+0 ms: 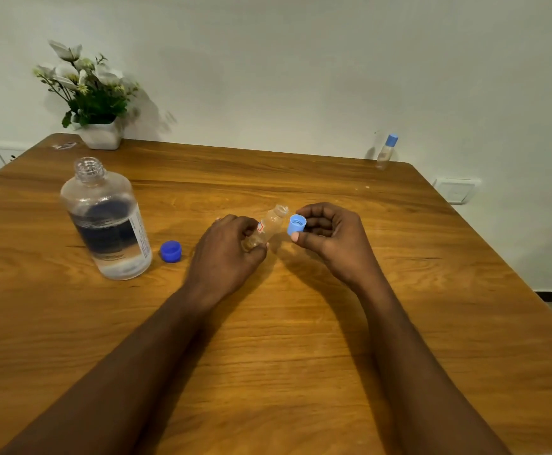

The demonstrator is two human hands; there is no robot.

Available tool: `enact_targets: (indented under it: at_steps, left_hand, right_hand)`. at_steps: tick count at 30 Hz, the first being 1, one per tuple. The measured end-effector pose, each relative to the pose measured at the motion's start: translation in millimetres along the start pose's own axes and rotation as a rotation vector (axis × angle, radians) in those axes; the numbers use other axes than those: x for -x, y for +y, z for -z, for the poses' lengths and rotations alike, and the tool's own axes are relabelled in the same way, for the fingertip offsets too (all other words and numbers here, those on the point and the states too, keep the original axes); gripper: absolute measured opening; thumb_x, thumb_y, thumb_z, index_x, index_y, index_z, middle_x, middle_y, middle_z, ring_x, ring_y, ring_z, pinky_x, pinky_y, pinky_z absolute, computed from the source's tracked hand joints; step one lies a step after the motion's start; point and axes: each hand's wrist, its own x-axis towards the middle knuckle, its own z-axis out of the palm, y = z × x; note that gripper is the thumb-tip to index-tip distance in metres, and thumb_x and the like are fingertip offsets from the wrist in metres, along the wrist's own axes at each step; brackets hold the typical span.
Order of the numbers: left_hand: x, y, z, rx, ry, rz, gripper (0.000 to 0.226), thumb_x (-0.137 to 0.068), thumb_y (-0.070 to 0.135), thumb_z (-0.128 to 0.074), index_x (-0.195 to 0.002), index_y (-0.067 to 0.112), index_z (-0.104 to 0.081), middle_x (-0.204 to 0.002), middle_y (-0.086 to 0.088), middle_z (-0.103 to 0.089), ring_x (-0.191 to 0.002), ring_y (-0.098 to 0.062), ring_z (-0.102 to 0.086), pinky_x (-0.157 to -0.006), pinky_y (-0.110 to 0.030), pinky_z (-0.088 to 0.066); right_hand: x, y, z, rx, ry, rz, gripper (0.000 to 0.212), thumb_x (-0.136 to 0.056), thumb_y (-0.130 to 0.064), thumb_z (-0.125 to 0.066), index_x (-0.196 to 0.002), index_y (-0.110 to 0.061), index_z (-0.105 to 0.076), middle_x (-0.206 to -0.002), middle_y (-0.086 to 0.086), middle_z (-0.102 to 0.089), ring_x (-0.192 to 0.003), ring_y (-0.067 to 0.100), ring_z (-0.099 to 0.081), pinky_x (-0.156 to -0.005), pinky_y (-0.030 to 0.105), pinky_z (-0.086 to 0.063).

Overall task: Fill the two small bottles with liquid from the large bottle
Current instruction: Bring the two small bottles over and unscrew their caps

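Note:
The large clear bottle (105,218) stands uncapped at the left of the wooden table (300,323), about half full of clear liquid. Its dark blue cap (170,251) lies on the table just to its right. My left hand (228,251) grips a small clear bottle (269,224) by its base, tilted with its open mouth up and to the right. My right hand (330,234) pinches that bottle's light blue cap (297,224) just right of the mouth, apart from it. A second small bottle (386,152) with a blue cap on stands at the far right edge by the wall.
A white pot of artificial flowers (99,126) stands at the back left corner. Wall sockets (456,190) sit beyond the table's right edge. A small clear scrap (64,145) lies near the pot.

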Motion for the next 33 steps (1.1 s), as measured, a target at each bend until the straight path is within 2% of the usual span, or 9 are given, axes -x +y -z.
enact_targets:
  at_steps: [5,7,10,16,26,33]
  left_hand:
    - [-4.8,-4.6,-0.9,0.053,0.029,0.106,0.035,-0.081,0.029,-0.072,-0.114,0.016,-0.067,-0.101,0.001,-0.070,-0.097,-0.016,-0.064,-0.101,-0.050,-0.044]
    - [-6.8,-5.9,-1.3,0.063,0.040,0.135,0.036,-0.081,0.029,-0.072,-0.114,0.017,-0.067,-0.103,0.001,-0.071,-0.098,-0.017,-0.064,-0.100,-0.049,-0.045]
    - [-10.4,-7.2,-1.6,0.059,0.071,0.162,0.038,-0.081,0.028,-0.073,-0.116,0.017,-0.066,-0.106,0.002,-0.070,-0.101,-0.016,-0.064,-0.093,-0.042,-0.050]
    - [-17.0,-8.4,-5.6,0.060,0.089,0.203,0.042,-0.080,0.030,-0.075,-0.119,0.018,-0.064,-0.112,0.001,-0.070,-0.104,-0.016,-0.064,-0.090,-0.039,-0.052]
    - [-22.0,-7.2,-7.9,0.004,0.081,0.210,0.041,-0.080,0.028,-0.073,-0.119,0.015,-0.065,-0.107,-0.002,-0.070,-0.101,-0.020,-0.063,-0.093,-0.044,-0.049]
    - [-22.8,-8.5,-8.8,0.019,0.079,0.212,0.036,-0.080,0.027,-0.073,-0.113,0.016,-0.068,-0.099,0.001,-0.070,-0.095,-0.019,-0.063,-0.096,-0.048,-0.046]
  right_hand:
    - [-4.5,10.8,-7.7,0.166,0.129,-0.012,0.027,-0.072,-0.015,-0.081,-0.094,-0.020,-0.068,-0.095,-0.006,-0.071,-0.092,0.008,-0.065,-0.075,0.027,-0.052]
    - [-6.6,14.8,-9.7,0.219,0.171,-0.017,0.027,-0.071,-0.018,-0.081,-0.096,-0.018,-0.069,-0.095,-0.006,-0.070,-0.091,0.008,-0.062,-0.075,0.024,-0.048]
    - [-8.5,17.5,-12.3,0.227,0.213,-0.042,0.026,-0.072,-0.017,-0.081,-0.095,-0.019,-0.069,-0.091,-0.006,-0.070,-0.087,0.006,-0.063,-0.077,0.025,-0.051]
    - [-11.7,21.7,-21.8,0.293,0.227,-0.065,0.028,-0.074,-0.017,-0.078,-0.101,-0.019,-0.073,-0.092,-0.007,-0.072,-0.086,0.007,-0.066,-0.083,0.036,-0.056]
    - [-21.2,20.6,-31.9,0.398,0.250,-0.041,0.033,-0.073,-0.023,-0.079,-0.105,-0.020,-0.073,-0.098,-0.005,-0.074,-0.090,0.009,-0.066,-0.085,0.039,-0.054]
    - [-22.7,22.8,-30.8,0.425,0.249,-0.043,0.036,-0.075,-0.021,-0.078,-0.109,-0.015,-0.071,-0.103,0.000,-0.074,-0.095,0.013,-0.067,-0.086,0.040,-0.054]
